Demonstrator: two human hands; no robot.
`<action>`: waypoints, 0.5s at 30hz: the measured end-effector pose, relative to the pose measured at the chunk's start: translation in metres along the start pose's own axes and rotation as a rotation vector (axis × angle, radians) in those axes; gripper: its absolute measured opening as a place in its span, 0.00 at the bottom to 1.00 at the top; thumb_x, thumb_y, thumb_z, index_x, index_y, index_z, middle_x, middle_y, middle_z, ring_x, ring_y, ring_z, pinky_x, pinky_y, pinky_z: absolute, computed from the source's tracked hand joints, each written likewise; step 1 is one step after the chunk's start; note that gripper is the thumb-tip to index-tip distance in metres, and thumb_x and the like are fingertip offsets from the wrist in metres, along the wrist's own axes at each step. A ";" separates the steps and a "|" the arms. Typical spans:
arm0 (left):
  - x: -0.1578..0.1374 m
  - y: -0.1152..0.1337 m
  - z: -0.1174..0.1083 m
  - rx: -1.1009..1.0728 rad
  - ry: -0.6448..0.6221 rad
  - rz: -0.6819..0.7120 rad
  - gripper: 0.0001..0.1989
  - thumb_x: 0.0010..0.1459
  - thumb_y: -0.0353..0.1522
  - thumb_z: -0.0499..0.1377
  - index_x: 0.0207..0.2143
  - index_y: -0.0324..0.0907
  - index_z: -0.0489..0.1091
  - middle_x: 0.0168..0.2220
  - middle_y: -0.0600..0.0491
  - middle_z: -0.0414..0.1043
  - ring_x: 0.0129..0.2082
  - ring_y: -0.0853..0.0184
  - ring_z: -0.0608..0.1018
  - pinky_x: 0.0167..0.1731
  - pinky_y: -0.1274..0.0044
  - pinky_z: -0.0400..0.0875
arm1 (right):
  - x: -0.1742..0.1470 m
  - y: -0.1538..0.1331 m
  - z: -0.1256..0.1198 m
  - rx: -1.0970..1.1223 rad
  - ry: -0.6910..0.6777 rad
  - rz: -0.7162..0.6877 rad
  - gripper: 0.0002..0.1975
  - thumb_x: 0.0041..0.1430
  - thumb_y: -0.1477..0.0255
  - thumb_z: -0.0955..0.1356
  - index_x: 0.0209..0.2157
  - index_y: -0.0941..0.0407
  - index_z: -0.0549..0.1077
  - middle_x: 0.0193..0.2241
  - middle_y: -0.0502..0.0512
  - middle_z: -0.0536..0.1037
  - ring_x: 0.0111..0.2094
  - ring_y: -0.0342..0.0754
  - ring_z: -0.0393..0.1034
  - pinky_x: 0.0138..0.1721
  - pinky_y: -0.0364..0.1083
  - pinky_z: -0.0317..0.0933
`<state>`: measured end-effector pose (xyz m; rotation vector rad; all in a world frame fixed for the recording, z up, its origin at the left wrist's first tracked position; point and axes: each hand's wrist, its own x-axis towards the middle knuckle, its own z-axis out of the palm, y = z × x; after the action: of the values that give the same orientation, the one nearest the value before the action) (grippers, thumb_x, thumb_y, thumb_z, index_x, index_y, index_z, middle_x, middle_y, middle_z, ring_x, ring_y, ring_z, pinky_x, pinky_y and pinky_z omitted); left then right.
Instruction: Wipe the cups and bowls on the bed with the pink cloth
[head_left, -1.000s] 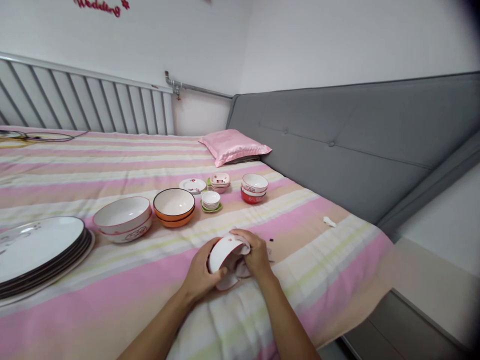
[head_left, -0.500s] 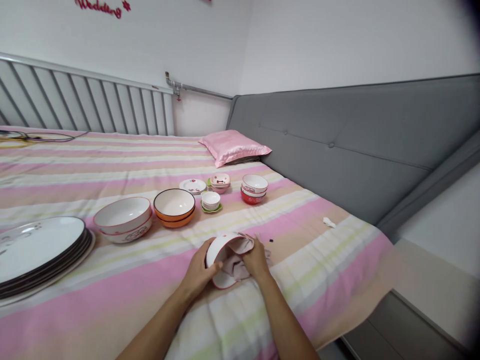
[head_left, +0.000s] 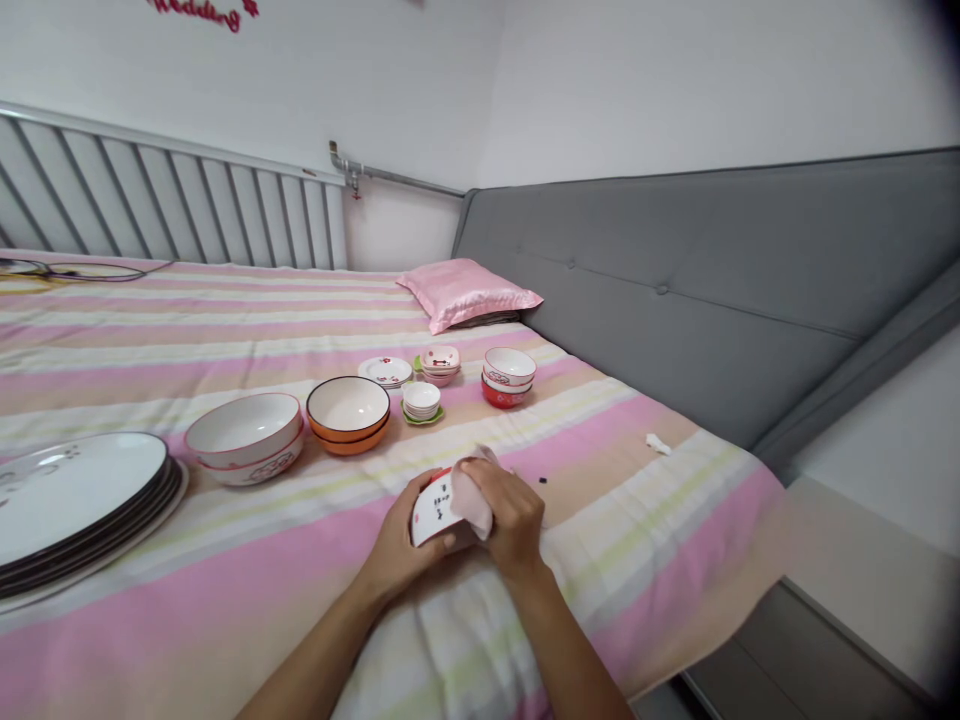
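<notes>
White bowl point(head_left: 430, 521), nearer than the orange bowls point(head_left: 349, 440): cloth point(head_left: 471, 503) moved from inside to outside, shifting wiping there. Left hand point(head_left: 401, 535): fingers curled around bowl. Right hand point(head_left: 516, 515): fingers closed on cloth.

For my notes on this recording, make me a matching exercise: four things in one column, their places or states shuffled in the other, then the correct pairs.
Things:
1. Left hand
2. Cloth
3. Orange bowls
4. Pink pillow

Places or states:
A. Near the grey headboard
B. Stacked, pale inside, dark rim on top
C. Held by the right hand
D. Gripping a white bowl with dark markings

Right pairs: 1-D, 2-C, 3-B, 4-A
</notes>
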<state>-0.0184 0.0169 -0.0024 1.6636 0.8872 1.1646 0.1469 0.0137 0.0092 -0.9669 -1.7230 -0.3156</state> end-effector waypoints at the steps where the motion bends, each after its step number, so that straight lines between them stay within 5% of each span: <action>1: -0.001 0.000 0.000 0.024 0.016 0.007 0.35 0.43 0.37 0.64 0.54 0.40 0.58 0.54 0.44 0.65 0.52 0.54 0.69 0.53 0.64 0.62 | 0.003 -0.003 -0.002 -0.017 -0.020 -0.039 0.15 0.59 0.79 0.62 0.46 0.55 0.73 0.42 0.55 0.79 0.45 0.48 0.74 0.45 0.45 0.65; 7: -0.002 0.004 -0.002 0.077 0.079 0.018 0.32 0.42 0.38 0.64 0.50 0.40 0.60 0.50 0.44 0.69 0.49 0.54 0.71 0.50 0.65 0.65 | 0.017 -0.014 -0.008 0.036 -0.189 -0.078 0.15 0.59 0.77 0.62 0.46 0.55 0.74 0.43 0.55 0.79 0.45 0.49 0.74 0.45 0.46 0.66; 15: 0.003 0.001 -0.004 0.110 0.123 -0.010 0.27 0.40 0.38 0.61 0.46 0.41 0.63 0.43 0.47 0.73 0.44 0.55 0.74 0.45 0.65 0.68 | 0.008 -0.003 0.000 0.294 -0.262 0.237 0.18 0.55 0.76 0.64 0.48 0.52 0.73 0.46 0.53 0.77 0.50 0.50 0.70 0.51 0.48 0.64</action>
<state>-0.0209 0.0196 0.0002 1.6872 1.0519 1.2408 0.1436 0.0156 0.0169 -1.0124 -1.8032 0.2229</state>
